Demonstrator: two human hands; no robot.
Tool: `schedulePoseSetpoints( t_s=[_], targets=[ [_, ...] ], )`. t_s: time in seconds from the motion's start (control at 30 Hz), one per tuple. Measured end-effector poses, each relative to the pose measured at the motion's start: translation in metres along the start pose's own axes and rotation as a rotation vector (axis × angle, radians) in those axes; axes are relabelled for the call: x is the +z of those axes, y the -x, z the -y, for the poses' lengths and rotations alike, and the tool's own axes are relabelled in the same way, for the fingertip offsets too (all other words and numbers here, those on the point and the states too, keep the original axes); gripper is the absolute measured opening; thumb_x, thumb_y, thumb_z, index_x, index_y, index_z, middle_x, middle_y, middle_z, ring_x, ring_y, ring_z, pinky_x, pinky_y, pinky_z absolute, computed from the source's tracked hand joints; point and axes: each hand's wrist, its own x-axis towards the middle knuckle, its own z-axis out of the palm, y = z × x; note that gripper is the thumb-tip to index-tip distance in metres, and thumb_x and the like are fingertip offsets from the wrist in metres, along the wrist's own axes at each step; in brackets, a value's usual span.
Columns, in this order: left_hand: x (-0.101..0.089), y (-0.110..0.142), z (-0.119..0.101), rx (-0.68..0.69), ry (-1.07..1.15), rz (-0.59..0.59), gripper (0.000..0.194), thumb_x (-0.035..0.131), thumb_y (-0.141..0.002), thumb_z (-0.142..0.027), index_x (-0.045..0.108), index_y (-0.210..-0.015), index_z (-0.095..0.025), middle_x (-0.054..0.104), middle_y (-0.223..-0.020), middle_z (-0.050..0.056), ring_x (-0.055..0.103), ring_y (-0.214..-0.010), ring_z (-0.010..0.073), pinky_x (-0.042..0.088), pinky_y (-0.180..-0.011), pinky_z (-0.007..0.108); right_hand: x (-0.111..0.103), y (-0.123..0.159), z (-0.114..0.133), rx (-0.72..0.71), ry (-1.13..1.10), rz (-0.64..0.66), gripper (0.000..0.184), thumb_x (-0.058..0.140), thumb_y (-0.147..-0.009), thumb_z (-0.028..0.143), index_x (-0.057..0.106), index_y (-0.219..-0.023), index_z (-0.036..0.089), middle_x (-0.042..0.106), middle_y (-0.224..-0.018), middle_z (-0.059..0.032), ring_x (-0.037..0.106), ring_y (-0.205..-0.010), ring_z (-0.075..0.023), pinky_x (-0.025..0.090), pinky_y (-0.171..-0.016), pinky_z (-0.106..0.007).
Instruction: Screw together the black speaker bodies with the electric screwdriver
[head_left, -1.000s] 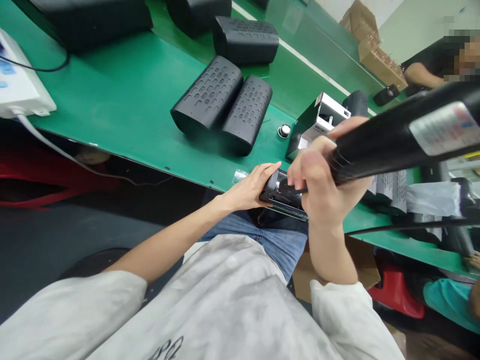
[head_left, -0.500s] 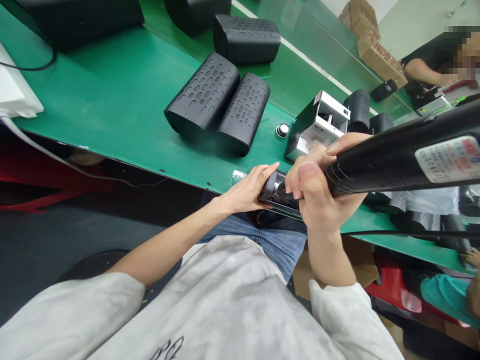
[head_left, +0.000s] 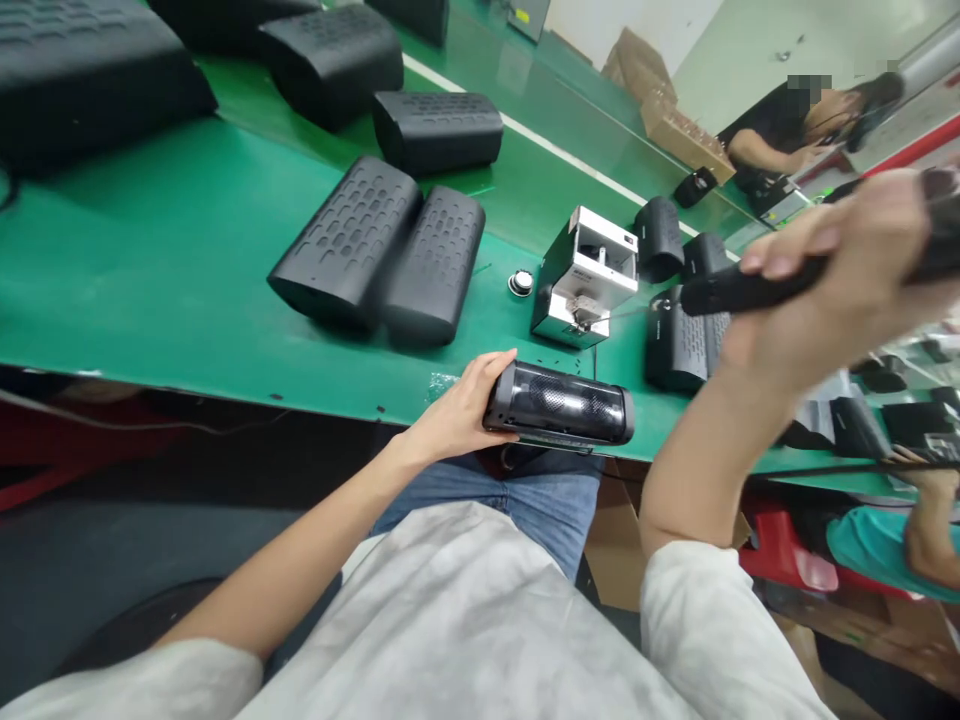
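My left hand (head_left: 466, 408) is closed around the left end of a black speaker-like unit (head_left: 562, 405), which has a glossy perforated front and lies at the bench's near edge. Closed round a black electric screwdriver (head_left: 754, 290), my right hand (head_left: 840, 265) is up at the right and slightly blurred. The screwdriver's thin bit points left, its tip close to the front of a black and white screw feeder (head_left: 600, 275); whether a screw is on it I cannot tell. Left of the feeder sits a small round silver-and-black part (head_left: 520, 283).
Two black textured housings (head_left: 349, 240) stand left of the feeder on the green bench (head_left: 180, 260). More housings (head_left: 675, 340) are at right and far left. A co-worker (head_left: 772, 130) sits across the bench, near a cardboard box (head_left: 682, 130); a teal sleeve (head_left: 870, 540) shows at right.
My right hand has lifted the screwdriver off the speaker-like unit and moved right and up, its bit now by the screw feeder. My left hand keeps its hold. The view has shifted right.
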Motion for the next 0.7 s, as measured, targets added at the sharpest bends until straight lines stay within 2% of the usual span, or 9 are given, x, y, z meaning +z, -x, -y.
schedulePoseSetpoints(
  t_s=[0.03,0.1,0.17,0.23,0.3,0.4,0.53,0.63,0.7],
  targets=[
    [-0.001,0.0,0.0,-0.003,-0.001,0.002,0.143,0.106,-0.082,-0.029,0.012,-0.19,-0.037,0.044,-0.179,0.024,0.049,-0.17,0.0499,0.05,-0.138,0.073,-0.003,-0.003,-0.022,-0.029,-0.005,-0.041,0.018,0.07,-0.11,0.01,0.065,-0.117,0.026,0.052,-0.07,0.0108,0.054,-0.056,-0.0059,0.049,-0.055,-0.02],
    [-0.002,0.0,0.0,-0.009,-0.008,0.006,0.143,0.106,-0.083,-0.029,0.012,-0.19,-0.037,0.044,-0.179,0.024,0.05,-0.169,0.0501,0.05,-0.137,0.073,-0.009,-0.004,-0.061,-0.054,0.031,-0.082,0.021,0.074,-0.112,0.013,0.06,-0.12,0.026,0.054,-0.069,0.0131,0.051,-0.052,-0.002,0.046,-0.052,-0.017],
    [-0.003,0.001,0.0,-0.007,-0.012,0.009,0.142,0.105,-0.084,-0.029,0.011,-0.19,-0.038,0.044,-0.179,0.024,0.05,-0.169,0.0501,0.049,-0.138,0.075,-0.014,-0.002,-0.087,-0.042,0.084,-0.061,0.028,0.085,-0.111,0.028,0.058,-0.117,0.029,0.056,-0.071,0.0122,0.05,-0.051,-0.0024,0.047,-0.048,-0.021],
    [-0.004,0.001,0.0,-0.009,-0.011,0.015,0.142,0.106,-0.085,-0.032,0.011,-0.19,-0.039,0.044,-0.179,0.023,0.05,-0.169,0.05,0.048,-0.138,0.075,-0.018,0.001,-0.102,0.013,0.128,0.0,0.044,0.093,-0.105,0.052,0.055,-0.119,0.034,0.058,-0.075,0.0102,0.05,-0.053,-0.006,0.051,-0.048,-0.028],
    [-0.004,0.001,-0.001,-0.018,-0.011,0.021,0.142,0.106,-0.085,-0.033,0.011,-0.19,-0.039,0.044,-0.179,0.023,0.05,-0.169,0.05,0.049,-0.138,0.075,-0.021,0.002,-0.111,0.085,0.166,0.048,0.058,0.092,-0.098,0.073,0.051,-0.119,0.038,0.057,-0.076,0.0096,0.046,-0.055,-0.0085,0.053,-0.05,-0.033],
    [-0.004,0.0,-0.001,-0.018,-0.01,0.02,0.142,0.106,-0.085,-0.031,0.011,-0.19,-0.039,0.044,-0.18,0.023,0.05,-0.169,0.0503,0.049,-0.137,0.075,-0.024,0.001,-0.12,0.184,0.22,0.045,0.07,0.088,-0.091,0.088,0.047,-0.121,0.039,0.051,-0.074,0.0103,0.037,-0.055,-0.0084,0.055,-0.055,-0.034],
    [-0.002,0.0,0.001,-0.008,-0.001,0.007,0.143,0.106,-0.084,-0.031,0.012,-0.19,-0.039,0.044,-0.18,0.023,0.05,-0.169,0.0502,0.05,-0.138,0.073,-0.021,0.005,-0.107,0.298,0.195,0.071,0.068,0.097,-0.092,0.077,0.047,-0.118,0.039,0.044,-0.071,0.0112,0.037,-0.054,-0.0087,0.052,-0.053,-0.032],
    [0.001,0.001,0.004,-0.003,0.007,-0.006,0.142,0.107,-0.083,-0.033,0.014,-0.191,-0.038,0.045,-0.18,0.023,0.05,-0.169,0.05,0.05,-0.138,0.072,-0.015,0.012,-0.063,0.26,0.11,0.016,0.044,0.096,-0.097,0.042,0.055,-0.113,0.035,0.045,-0.067,0.0106,0.042,-0.052,-0.0101,0.044,-0.046,-0.03],
    [0.003,0.002,0.006,0.002,0.008,-0.017,0.142,0.108,-0.083,-0.035,0.015,-0.191,-0.037,0.046,-0.179,0.023,0.05,-0.168,0.0496,0.048,-0.139,0.073,-0.018,0.014,-0.023,0.29,0.063,-0.005,0.031,0.084,-0.097,0.031,0.06,-0.116,0.032,0.041,-0.068,0.0104,0.041,-0.051,-0.01,0.04,-0.045,-0.027]
  ],
)
